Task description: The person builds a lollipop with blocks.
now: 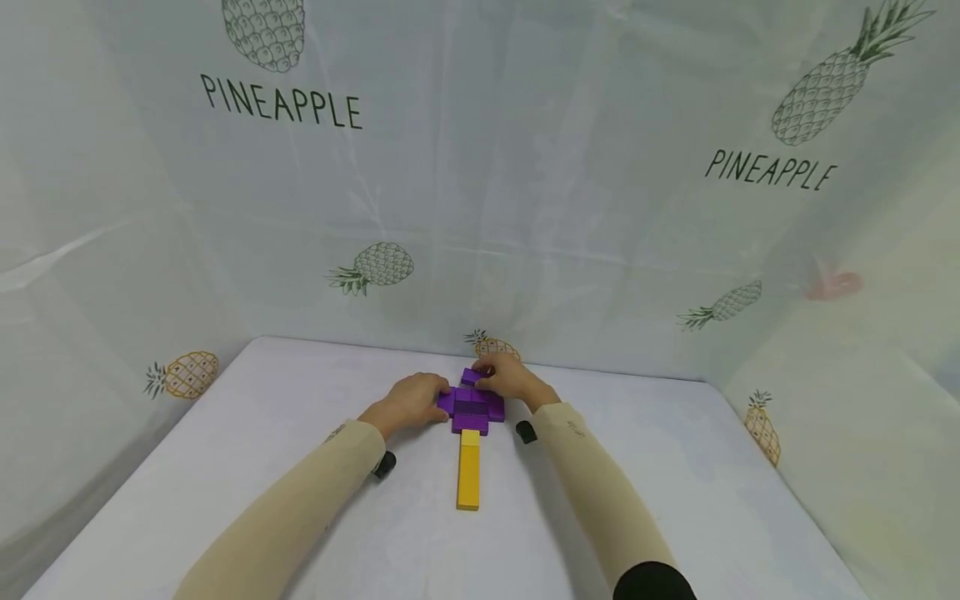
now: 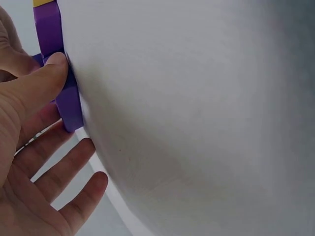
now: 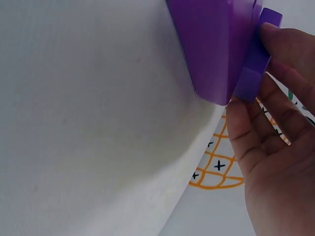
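Note:
Flat purple blocks [image 1: 470, 424] lie grouped together near the far side of the table, with a darker gap at their middle. My left hand [image 1: 411, 400] grips the left end of this group; in the left wrist view the thumb lies on a purple block [image 2: 73, 105] and the other fingers spread past its end. At the group's far side, my right hand [image 1: 512, 377] pinches a small purple block [image 1: 470, 377]. In the right wrist view this block [image 3: 252, 71] sits between thumb and fingers, close beside a larger-looking purple block [image 3: 211, 64].
A long yellow block [image 1: 468, 475] with a short lighter yellow piece [image 1: 470, 437] at its top points toward me below the purple group. The white tabletop [image 1: 360, 533] ends at a curtain [image 1: 525, 208] printed with pineapples, close behind my right hand.

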`<state>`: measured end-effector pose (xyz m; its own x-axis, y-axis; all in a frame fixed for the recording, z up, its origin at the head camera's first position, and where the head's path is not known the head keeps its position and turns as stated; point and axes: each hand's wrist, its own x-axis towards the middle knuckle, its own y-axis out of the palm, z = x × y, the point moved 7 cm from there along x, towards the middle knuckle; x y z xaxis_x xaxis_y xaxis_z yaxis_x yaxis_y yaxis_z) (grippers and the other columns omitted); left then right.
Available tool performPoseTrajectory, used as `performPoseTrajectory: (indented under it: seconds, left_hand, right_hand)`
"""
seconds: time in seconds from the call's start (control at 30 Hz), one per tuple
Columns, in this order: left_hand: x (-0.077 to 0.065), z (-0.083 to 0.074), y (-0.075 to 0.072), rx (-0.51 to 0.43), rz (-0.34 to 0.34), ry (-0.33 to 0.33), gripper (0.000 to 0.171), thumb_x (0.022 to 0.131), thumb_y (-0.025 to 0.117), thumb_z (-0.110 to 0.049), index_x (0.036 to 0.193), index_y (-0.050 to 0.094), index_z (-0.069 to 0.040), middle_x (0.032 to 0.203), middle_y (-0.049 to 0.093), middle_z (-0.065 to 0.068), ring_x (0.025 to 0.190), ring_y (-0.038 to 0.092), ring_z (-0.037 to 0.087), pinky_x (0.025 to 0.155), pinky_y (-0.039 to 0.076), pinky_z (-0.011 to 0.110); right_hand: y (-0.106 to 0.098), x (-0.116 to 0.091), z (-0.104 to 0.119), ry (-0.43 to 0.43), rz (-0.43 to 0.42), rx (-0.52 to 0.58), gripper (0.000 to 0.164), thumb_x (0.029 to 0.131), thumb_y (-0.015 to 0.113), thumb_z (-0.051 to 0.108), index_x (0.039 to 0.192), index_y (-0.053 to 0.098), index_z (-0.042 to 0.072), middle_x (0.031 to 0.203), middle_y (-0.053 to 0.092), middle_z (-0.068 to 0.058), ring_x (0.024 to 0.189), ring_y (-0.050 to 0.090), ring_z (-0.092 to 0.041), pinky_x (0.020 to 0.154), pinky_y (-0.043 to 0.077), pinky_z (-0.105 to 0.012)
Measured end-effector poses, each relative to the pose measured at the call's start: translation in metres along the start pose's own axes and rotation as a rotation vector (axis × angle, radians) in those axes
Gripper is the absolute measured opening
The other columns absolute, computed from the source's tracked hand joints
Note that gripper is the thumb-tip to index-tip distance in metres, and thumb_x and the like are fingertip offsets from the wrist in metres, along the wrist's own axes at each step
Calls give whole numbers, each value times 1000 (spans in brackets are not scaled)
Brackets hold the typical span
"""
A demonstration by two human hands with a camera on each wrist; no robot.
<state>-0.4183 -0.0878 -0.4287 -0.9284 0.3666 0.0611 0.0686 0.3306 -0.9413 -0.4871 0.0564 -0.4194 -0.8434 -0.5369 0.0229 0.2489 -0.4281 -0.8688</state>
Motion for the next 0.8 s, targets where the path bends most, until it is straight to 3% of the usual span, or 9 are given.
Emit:
performPoseTrajectory:
  seconds: [0.43, 0.8]
  left_hand:
    - [0, -1, 0, 10, -15, 6, 46, 80, 78, -29, 119, 64, -8, 117, 64, 9, 105, 59, 24, 94, 47, 41]
    - [-2, -3, -2, 5, -11, 14, 47, 80, 78, -29, 119, 64, -7, 117, 64, 9, 106, 59, 24, 94, 47, 40]
  right_hand:
    - [13, 6, -3, 21, 10, -48, 27, 91, 64, 21, 116, 67, 10, 105, 66, -1, 95, 59, -14, 87, 49, -32]
    - [14, 4, -1, 41, 5, -3, 27, 93, 63, 19, 118, 66, 10, 106, 67, -3, 95, 60, -14, 88, 50, -34]
